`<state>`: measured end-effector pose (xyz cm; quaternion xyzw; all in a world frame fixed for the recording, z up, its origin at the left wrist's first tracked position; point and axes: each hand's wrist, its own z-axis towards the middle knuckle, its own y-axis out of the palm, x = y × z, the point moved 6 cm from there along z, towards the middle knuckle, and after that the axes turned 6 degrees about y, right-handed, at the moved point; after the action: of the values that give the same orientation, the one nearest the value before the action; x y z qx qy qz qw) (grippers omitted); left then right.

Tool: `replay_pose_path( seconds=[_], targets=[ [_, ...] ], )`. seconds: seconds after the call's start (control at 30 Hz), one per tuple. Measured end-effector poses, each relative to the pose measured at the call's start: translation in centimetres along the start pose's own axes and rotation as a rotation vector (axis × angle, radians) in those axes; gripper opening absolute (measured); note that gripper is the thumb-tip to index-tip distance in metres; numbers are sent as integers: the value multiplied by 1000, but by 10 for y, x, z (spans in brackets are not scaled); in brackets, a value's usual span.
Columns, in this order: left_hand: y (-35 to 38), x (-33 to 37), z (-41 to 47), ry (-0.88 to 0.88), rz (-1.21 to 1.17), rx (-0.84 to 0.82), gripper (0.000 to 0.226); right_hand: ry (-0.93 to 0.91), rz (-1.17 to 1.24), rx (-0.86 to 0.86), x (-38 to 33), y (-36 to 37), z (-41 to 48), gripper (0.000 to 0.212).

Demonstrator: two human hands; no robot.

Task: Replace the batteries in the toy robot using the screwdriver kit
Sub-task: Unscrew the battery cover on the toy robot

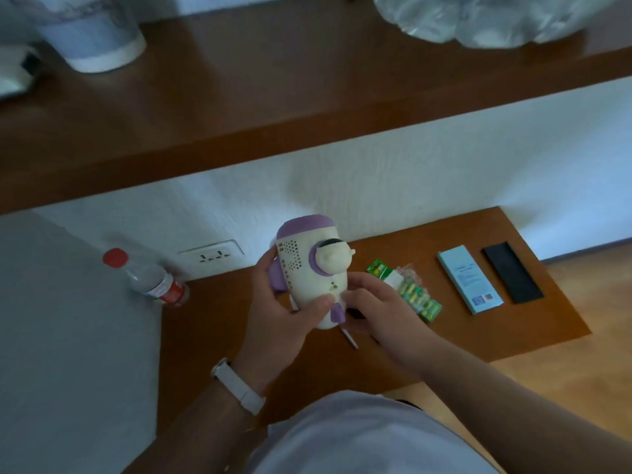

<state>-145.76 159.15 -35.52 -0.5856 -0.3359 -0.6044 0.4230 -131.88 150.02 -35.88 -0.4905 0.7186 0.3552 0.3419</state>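
You hold the cream-and-purple plastic toy robot (313, 278) above the brown wooden surface (478, 333).
Your left grip (284, 302) wraps its side; your right grip (372, 306) curls round its lower end. A green battery pack (415, 294) lies on the surface nearby.

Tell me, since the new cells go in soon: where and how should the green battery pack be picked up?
Pinch the battery pack across its two long edges, coming down from above on its right side. It lies flat and slanted on the table, so only the edges offer a grip; the right hand, on the toy robot, crowds its left side.
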Motion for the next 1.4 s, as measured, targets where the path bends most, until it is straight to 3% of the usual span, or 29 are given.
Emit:
replay_pose_path(
  seconds=[0.13,0.57,0.8,1.1,1.27,1.4],
  targets=[
    [7,13,1,61,7,-5,97,-8,126,-1,-10,-2,-4,39],
    [27,39,-5,145,-90,-131,95,-212,137,-37,-38,-9,-25,42],
    [31,58,-10,223,-214,-155,82,-305,168,99,-43,-6,-38,39],
    [29,88,-6,324,-335,-124,79,-458,245,205,-64,15,-55,54],
    [25,97,-5,324,-359,-103,83,-439,312,185,-71,24,-57,53],
    [18,97,-2,298,-342,-95,81,-336,423,62,-72,23,-55,51]
  ],
)
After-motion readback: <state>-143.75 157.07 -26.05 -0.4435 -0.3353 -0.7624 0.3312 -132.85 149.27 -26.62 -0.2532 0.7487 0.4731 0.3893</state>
